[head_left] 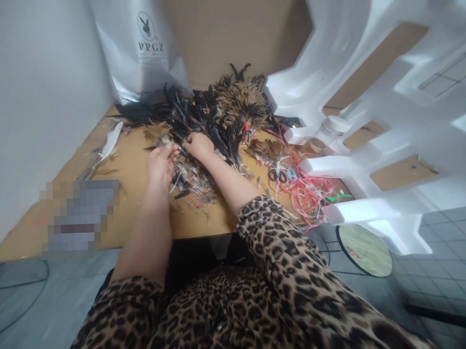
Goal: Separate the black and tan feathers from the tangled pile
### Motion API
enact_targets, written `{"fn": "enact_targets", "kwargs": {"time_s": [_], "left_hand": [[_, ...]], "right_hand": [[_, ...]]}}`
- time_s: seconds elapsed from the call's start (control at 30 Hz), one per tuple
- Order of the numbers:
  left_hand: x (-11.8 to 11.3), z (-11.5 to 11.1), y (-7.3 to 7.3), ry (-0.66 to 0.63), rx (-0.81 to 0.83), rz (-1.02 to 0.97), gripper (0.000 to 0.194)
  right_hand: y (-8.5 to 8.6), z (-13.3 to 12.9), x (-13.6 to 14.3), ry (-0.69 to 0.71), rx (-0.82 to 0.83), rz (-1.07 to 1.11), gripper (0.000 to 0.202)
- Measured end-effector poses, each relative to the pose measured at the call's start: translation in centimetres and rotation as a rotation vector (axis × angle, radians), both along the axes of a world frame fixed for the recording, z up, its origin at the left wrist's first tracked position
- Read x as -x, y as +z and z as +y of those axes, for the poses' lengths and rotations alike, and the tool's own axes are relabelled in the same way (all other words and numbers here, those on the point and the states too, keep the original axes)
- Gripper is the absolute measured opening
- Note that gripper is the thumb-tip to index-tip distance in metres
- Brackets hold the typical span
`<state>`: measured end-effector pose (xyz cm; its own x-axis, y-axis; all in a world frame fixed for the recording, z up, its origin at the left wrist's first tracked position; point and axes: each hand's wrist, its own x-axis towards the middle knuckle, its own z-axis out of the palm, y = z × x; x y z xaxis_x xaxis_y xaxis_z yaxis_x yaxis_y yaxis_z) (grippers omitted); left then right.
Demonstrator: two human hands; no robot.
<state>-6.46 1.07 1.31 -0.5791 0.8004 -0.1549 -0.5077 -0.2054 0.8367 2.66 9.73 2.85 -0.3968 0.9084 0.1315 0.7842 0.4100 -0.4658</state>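
Over the middle of the table, my left hand [162, 162] is closed in a pinch, with a pale, fluffy feather [165, 141] at its fingertips. Just to its right, my right hand [199, 146] has its fingers curled together beside the black feathers [177, 118]; what they grip is hidden. A loose scatter of small brown and grey feathers [195, 182] lies under and in front of both hands. Farther back, a thick bunch of brown feathers [240, 100] rises next to the black ones.
White moulded foam [356, 211] juts over the table's right side. Red and white strings [308, 192] lie tangled near tape rolls [282, 175]. A silver bag [141, 60] stands behind, a white feather [112, 140] lies left, and a blurred-out item [79, 218] sits on the table [139, 226].
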Motion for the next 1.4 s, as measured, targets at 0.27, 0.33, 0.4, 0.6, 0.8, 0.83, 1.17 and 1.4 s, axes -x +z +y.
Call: {"fn": "enact_targets", "kwargs": {"time_s": [0.27,0.33,0.4,0.6,0.8,0.83,1.17,1.4], "left_hand": [[-0.5,0.0,-0.1,-0.057,0.018,0.034,0.009],[-0.6,0.0,-0.1,-0.071,0.002,0.031,0.009],[-0.8,0.0,-0.1,-0.089,-0.025,0.026,0.011],[-1.4,-0.3,0.1,-0.254,-0.073,-0.042,0.008],[-1.6,-0.7,0.1,-0.355,-0.098,-0.054,0.004],[-1.6,-0.8,0.0,-0.366,-0.101,-0.05,0.004],[-2.4,-1.0,0.1,-0.397,-0.077,-0.019,0.004],[-2.7,-1.0,-0.5,-0.412,-0.12,0.031,0.008]], "right_hand": [[-0.2,0.1,-0.4,-0.004,-0.002,0.251,0.02],[0.1,0.1,-1.5,0.0,0.023,0.444,0.017],[0.5,-0.3,-2.9,-0.002,0.083,0.658,0.015],[0.9,-2.6,-6.7,-0.105,0.438,1.114,0.014],[-0.3,-3.0,-7.4,-0.125,0.599,1.332,0.016],[-0.5,-2.9,-7.4,-0.123,0.615,1.355,0.016],[-1.0,-3.2,-7.8,-0.015,0.704,1.481,0.014],[-0.5,-4.4,-7.6,0.11,0.837,1.491,0.012]]}}
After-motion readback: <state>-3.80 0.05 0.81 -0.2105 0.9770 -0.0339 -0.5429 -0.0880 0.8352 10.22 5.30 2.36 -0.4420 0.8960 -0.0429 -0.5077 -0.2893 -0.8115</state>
